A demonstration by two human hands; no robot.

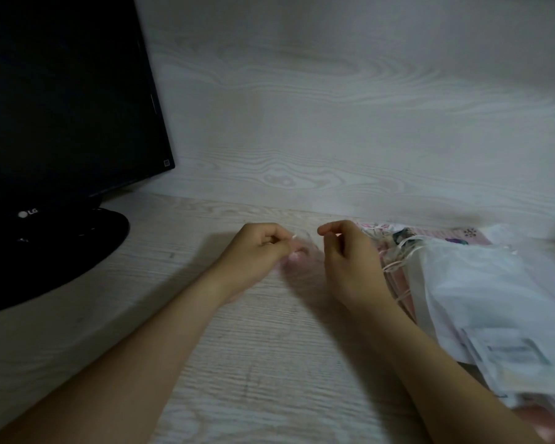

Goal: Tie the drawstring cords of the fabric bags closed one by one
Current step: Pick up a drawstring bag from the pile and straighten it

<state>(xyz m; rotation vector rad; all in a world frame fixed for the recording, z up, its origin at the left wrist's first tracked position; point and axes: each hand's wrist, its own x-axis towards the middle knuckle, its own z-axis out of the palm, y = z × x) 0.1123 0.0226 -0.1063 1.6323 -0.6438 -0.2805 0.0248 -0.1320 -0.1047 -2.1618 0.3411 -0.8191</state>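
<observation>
Pink and blurred, a small sheer bag (297,262) is held low over the wood-grain desk (269,363). Its cord (293,236) is pinched by the left hand (257,248) and seemingly by the right hand (350,261). More bags (481,283) are piled just right.

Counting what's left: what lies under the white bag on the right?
Pink bags and pale cords stick out beneath the white bag; how many it covers is hidden.
</observation>
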